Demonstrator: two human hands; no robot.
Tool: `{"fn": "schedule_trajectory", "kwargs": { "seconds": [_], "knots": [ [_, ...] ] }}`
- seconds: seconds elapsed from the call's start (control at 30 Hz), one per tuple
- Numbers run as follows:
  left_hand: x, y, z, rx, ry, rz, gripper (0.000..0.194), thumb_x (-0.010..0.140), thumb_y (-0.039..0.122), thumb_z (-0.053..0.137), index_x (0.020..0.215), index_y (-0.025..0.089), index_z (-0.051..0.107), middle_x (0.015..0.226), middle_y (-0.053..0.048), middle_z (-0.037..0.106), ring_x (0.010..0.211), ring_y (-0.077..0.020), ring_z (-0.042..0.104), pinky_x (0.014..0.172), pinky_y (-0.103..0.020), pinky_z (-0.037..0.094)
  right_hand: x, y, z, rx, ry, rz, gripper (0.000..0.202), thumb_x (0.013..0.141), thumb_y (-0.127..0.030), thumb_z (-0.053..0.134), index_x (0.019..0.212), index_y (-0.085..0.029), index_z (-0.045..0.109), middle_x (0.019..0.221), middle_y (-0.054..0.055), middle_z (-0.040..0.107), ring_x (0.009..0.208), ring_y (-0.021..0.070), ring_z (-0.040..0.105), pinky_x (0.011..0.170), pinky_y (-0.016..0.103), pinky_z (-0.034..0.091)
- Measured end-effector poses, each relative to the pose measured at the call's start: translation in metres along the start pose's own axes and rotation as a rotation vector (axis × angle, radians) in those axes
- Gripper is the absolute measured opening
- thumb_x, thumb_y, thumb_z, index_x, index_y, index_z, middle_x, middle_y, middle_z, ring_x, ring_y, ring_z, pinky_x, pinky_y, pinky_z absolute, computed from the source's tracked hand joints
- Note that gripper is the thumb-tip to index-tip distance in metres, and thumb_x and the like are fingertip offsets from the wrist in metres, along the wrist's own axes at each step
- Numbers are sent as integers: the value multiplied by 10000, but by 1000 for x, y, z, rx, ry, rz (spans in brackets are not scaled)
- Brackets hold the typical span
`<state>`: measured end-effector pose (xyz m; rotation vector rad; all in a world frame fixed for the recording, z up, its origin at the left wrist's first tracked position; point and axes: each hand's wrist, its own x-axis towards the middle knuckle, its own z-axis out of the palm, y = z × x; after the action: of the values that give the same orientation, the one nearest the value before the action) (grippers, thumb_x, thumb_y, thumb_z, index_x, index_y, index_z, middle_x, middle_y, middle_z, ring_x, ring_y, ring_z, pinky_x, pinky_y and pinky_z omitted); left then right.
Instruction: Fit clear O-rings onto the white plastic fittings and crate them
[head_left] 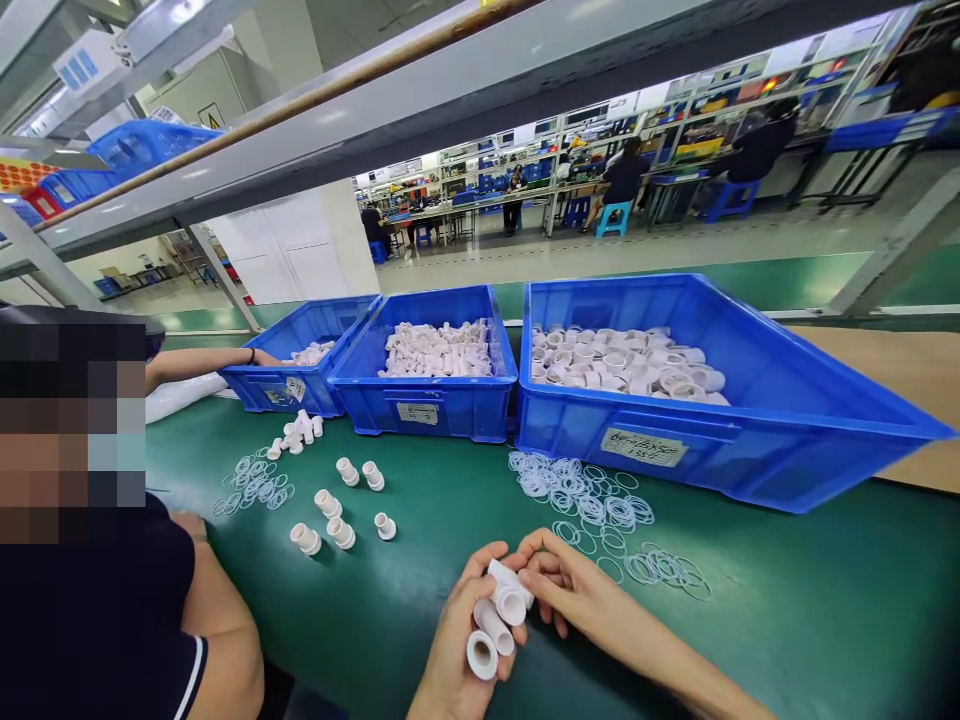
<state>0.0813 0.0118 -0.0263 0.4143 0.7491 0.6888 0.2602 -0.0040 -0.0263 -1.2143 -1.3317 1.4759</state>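
Note:
My left hand (456, 632) is wrapped around several white plastic pipe fittings (493, 625), their round open ends facing me. At the far end of this bunch, my right hand (577, 592) has its thumb and fingers bent onto one fitting; part of that piece is hidden by the fingers. Beyond my right hand, loose thin clear rings (577, 495) lie in a spread pile on the green table (420, 600). To the left, several flanged white fittings (341, 532) stand apart on the tabletop.
Three blue bins line the back: a right bin (645, 450) of white rings, a middle bin (424, 410) of white fittings, a left bin (322, 385). A co-worker (82, 620) at left reaches into the left bin. More rings (255, 485) lie nearby. A shelf beam (337, 130) crosses overhead.

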Motion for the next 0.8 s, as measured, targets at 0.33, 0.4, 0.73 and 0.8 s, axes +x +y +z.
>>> {"fn": "schedule_trajectory", "kwargs": {
  "seconds": [0.33, 0.4, 0.73, 0.8],
  "knots": [
    [11, 13, -7, -256, 146, -19, 187, 939, 232, 557, 1093, 136, 602, 1078, -72, 650, 560, -44, 486, 330, -129, 269, -3, -17, -38, 548, -75, 67, 383, 926, -525, 682, 1121, -197, 643, 910, 54, 614, 833, 189, 627, 677, 305, 574],
    [10, 17, -8, -307, 151, -52, 199, 894, 210, 609, 1072, 121, 626, 1029, -66, 650, 573, -54, 484, 322, -130, 269, -2, -21, -46, 591, -27, 15, 451, 875, -584, 709, 1144, -226, 660, 1039, 77, 584, 944, 230, 598, 690, 336, 575],
    [12, 15, -18, -293, 69, -106, 399, 674, 287, 869, 984, 126, 676, 866, -57, 655, 594, -83, 534, 335, -141, 202, 60, -33, -85, -1031, 410, -153, 257, 1026, -399, 442, 1000, -242, 645, 937, 39, 625, 704, 182, 560, 585, 287, 370],
    [14, 8, -25, -225, 59, -95, 484, 652, 454, 891, 937, 128, 674, 703, -24, 603, 493, -67, 470, 330, -157, 165, 76, -28, -86, -1375, 391, -187, 276, 1043, -285, 379, 1094, -227, 644, 1007, 52, 633, 703, 185, 597, 530, 283, 296]
  ]
}}
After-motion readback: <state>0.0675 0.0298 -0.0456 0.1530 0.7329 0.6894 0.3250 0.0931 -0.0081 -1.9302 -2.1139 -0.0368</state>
